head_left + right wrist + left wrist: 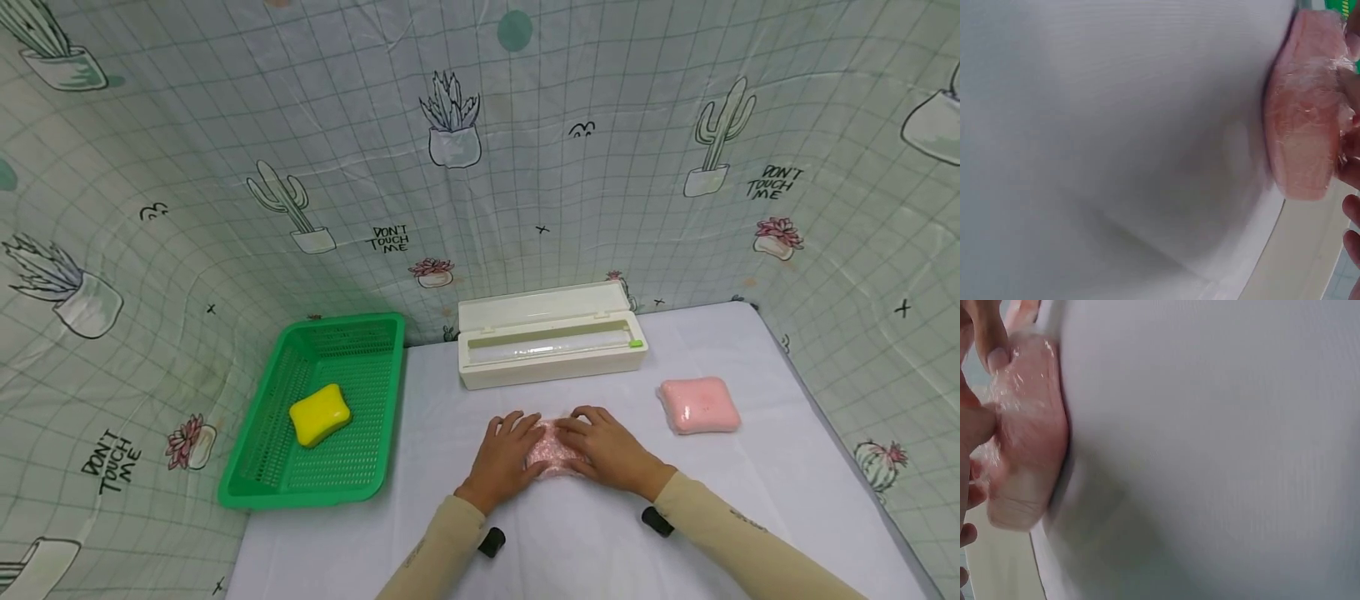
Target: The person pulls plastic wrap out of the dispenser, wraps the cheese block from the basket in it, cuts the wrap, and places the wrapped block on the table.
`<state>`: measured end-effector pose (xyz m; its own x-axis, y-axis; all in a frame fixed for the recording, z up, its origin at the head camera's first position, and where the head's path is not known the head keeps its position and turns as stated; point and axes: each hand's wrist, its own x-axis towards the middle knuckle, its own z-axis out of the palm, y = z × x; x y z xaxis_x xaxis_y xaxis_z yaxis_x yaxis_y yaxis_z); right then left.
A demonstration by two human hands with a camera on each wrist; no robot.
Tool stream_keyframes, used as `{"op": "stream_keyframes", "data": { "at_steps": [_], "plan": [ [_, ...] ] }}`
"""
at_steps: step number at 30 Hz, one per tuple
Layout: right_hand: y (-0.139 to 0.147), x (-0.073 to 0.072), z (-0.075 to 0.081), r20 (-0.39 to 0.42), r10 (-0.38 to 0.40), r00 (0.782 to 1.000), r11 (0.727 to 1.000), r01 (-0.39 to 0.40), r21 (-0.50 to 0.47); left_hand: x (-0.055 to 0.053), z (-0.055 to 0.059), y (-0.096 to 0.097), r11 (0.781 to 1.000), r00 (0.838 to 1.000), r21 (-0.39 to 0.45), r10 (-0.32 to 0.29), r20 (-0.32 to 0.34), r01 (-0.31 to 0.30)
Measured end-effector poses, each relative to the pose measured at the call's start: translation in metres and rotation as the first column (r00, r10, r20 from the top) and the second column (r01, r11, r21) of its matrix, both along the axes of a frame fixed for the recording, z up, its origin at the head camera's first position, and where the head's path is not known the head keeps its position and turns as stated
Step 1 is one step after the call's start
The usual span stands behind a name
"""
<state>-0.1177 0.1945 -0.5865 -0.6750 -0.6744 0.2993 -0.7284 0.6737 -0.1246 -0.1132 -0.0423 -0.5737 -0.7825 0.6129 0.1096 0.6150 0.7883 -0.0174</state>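
A pink sponge (pixel 553 451), wrapped in crinkled cling film, lies on the white tabletop between the two hands. From its left side my left hand (pixel 504 457) holds it with bent fingers and thumb. My right hand (pixel 611 450) holds its other side, the thumb near the front and the fingers farther back. Up close in the left wrist view, the film on the sponge (pixel 1029 431) is shiny and creased under the fingertips. The right wrist view shows film bunched over the sponge (pixel 1307 119) near the fingers. Fingers hide part of its top.
Behind the hands stands a white cling film dispenser (pixel 555 369), lid up, with a roll inside and a green cutter tab. Another pink sponge (pixel 701 405) lies to the right. On the left, a green basket (pixel 386 450) contains a yellow sponge (pixel 320 415). Patterned cloth surrounds the table.
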Motion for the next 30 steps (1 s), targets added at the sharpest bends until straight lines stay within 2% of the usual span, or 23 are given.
{"op": "stream_keyframes", "data": {
  "at_steps": [3, 7, 11, 14, 19, 26, 30],
  "plan": [
    [0.002, -0.001, 0.001, 0.008, -0.007, 1.000, 0.998, 0.007, -0.057, 0.007, 0.003, 0.004, 1.000, 0.999, 0.001, 0.003, -0.039, -0.003],
    [0.006, -0.005, 0.005, 0.022, -0.040, 0.999, 0.993, 0.042, -0.109, 0.017, 0.005, 0.011, 0.999, 0.995, 0.017, -0.029, -0.098, 0.031],
    [0.012, -0.011, 0.005, 0.059, -0.072, 0.996, 0.994, 0.077, -0.083, 0.025, 0.004, 0.020, 0.998, 0.989, 0.009, -0.064, -0.130, 0.066],
    [0.016, -0.014, 0.001, 0.073, -0.068, 0.995, 0.995, 0.073, -0.070, 0.028, 0.001, 0.026, 0.996, 0.986, -0.021, -0.086, -0.146, 0.083],
    [0.018, -0.020, -0.010, 0.043, -0.044, 0.998, 0.995, 0.048, -0.088, 0.029, 0.000, 0.034, 0.993, 0.981, -0.095, -0.092, -0.171, 0.076],
    [0.012, -0.026, -0.017, 0.010, -0.025, 1.000, 0.993, 0.026, -0.117, 0.026, -0.001, 0.042, 0.989, 0.959, -0.142, -0.069, -0.274, 0.030],
    [0.010, -0.028, -0.015, 0.054, -0.034, 0.998, 0.990, 0.041, -0.133, 0.026, 0.001, 0.043, 0.990, 0.965, -0.141, -0.048, -0.257, 0.012]
  ]
}}
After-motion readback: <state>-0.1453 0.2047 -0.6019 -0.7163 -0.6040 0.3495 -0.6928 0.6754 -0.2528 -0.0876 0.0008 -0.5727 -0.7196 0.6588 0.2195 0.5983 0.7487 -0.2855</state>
